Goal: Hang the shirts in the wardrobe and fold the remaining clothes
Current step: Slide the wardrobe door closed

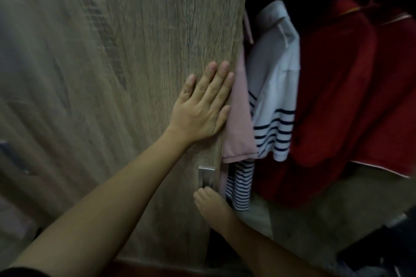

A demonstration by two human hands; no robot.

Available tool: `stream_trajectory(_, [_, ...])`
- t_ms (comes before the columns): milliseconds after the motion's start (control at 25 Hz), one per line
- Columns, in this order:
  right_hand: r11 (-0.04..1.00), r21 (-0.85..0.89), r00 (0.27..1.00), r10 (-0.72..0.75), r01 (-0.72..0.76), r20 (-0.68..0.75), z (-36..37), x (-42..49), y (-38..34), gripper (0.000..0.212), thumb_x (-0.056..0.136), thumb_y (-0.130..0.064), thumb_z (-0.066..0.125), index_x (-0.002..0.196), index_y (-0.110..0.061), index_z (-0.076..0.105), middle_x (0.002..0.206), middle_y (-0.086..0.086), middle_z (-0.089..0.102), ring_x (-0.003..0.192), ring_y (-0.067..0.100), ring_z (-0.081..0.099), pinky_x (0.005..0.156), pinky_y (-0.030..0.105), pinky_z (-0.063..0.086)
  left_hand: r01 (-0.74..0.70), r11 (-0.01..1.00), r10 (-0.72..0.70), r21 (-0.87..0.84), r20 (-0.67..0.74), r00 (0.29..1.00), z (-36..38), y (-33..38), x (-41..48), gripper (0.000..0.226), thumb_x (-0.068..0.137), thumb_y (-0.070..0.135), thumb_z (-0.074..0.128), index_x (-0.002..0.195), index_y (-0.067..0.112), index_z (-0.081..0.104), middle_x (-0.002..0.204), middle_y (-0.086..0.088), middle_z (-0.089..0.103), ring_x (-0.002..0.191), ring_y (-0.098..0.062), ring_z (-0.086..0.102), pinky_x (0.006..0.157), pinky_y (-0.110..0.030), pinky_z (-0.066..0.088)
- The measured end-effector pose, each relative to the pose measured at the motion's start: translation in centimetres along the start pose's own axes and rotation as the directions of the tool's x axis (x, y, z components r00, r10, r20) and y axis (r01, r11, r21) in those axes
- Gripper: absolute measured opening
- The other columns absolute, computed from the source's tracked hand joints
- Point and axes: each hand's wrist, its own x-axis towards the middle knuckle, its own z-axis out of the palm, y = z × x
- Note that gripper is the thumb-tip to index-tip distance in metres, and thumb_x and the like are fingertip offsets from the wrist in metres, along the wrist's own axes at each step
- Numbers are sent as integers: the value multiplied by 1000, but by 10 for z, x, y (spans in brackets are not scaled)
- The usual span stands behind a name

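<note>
Fingers (210,83) straight, left hand (202,110) presses flat on wardrobe door (117,63); right hand (210,201) grips its metal handle (206,175).

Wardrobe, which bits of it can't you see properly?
Head view only:
- Pink shirt: partly hidden behind the wardrobe door.
- Right hand: fingers tucked at the door edge below the handle, grip unclear.
- Space above the red garment: too dark to make out.

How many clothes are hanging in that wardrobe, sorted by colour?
Pink shirt: 1
White shirt with dark stripes: 1, perhaps 2
Red garments: 2, overlapping, hard to separate
Total: about 4
</note>
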Motion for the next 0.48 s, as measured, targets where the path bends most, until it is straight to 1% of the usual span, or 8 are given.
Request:
stream_trajectory(40, [998,-54,999,40,-40,1,7,-12,6,28,92,-30,49,111,-12,60,106,3,56,100,18,52,91,30,38,0,1000,0,-8,0,1000,2,14,7,63,96,36,27,148,6,7,157,-7,-12,145,-22,-6,116,-39,-3])
stream_trajectory(120, [997,-79,996,13,-20,-91,21,-32,15,28,97,-20,39,117,-3,50,114,10,50,108,24,47,98,33,37,-3,1000,3,-12,-9,1000,6,40,21,63,96,35,27,148,6,7,157,-8,-13,145,-22,-7,116,-39,-4])
stream_trajectory(160, [998,-40,993,48,-53,-110,30,-40,18,27,96,-22,42,114,-6,54,111,8,53,104,22,50,95,31,39,-1,1000,1,-8,-16,1000,8,52,27,63,96,36,27,148,6,7,157,-8,-13,145,-22,-7,116,-39,-4])
stream_trajectory(240, [994,67,996,89,-89,8,46,-59,23,22,85,-36,58,96,-19,66,92,-2,60,86,13,56,81,23,45,11,1000,-11,-14,-22,1000,11,79,41,63,96,36,26,148,6,7,157,-9,-12,145,-22,-7,116,-39,-4])
stream_trajectory(280, [987,97,992,127,-128,25,51,-71,29,20,79,-40,63,87,-23,69,84,-5,60,79,11,57,76,22,46,12,1000,-13,-22,-24,1000,13,94,48,62,96,36,26,148,6,8,157,-9,-12,145,-22,-7,116,-39,-4])
stream_trajectory(320, [985,95,990,141,-141,11,62,-81,34,20,80,-40,63,89,-23,69,84,-5,60,80,11,57,77,22,46,8,1000,-9,-30,-25,1000,15,108,55,62,97,36,25,148,6,8,157,-10,-12,145,-23,-7,116,-40,-4])
stream_trajectory(400, [986,51,987,156,-157,38,75,-104,47,25,92,-28,50,108,-13,62,100,3,57,94,17,54,87,28,44,-4,999,2,-53,-33,999,20,136,69,61,97,35,26,148,5,9,157,-11,-11,145,-23,-7,116,-40,-3])
stream_trajectory(480, [984,-4,983,177,-177,-42,96,-124,59,30,96,-22,42,118,-6,55,108,9,53,100,23,50,92,33,40,-17,998,14,-63,-51,999,24,164,83,61,97,35,27,147,5,10,157,-12,-11,145,-24,-6,116,-41,-4])
